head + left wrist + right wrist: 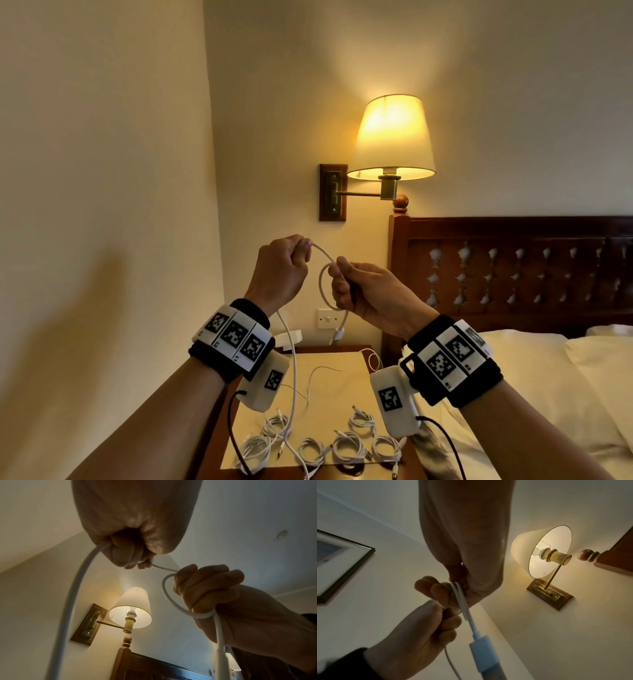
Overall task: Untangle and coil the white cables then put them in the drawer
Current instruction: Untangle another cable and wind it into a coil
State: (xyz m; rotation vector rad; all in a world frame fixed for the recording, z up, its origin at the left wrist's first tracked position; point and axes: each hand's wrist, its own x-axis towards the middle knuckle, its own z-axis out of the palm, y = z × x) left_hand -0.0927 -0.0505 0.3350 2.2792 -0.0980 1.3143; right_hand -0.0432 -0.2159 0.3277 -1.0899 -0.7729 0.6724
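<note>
Both hands are raised above the nightstand [329, 349] with one white cable [322, 287] between them. My right hand [342, 274] pinches a small loop of it, and the USB plug [338, 334] hangs below that loop. My left hand [294, 253] grips the cable a short way along; the rest drops past my left wrist to the tabletop. In the left wrist view the loop [167, 595] curls round the right hand's fingers [202, 582]. The right wrist view shows the plug [485, 655] close up. Several coiled white cables [346, 445] lie along the nightstand's front edge.
A loose white cable [322, 371] trails over the pale mat on the nightstand. A lit wall lamp [392, 137] hangs above. The bed with a wooden headboard [513, 267] is to the right, a bare wall to the left. A light switch [328, 318] is on the wall.
</note>
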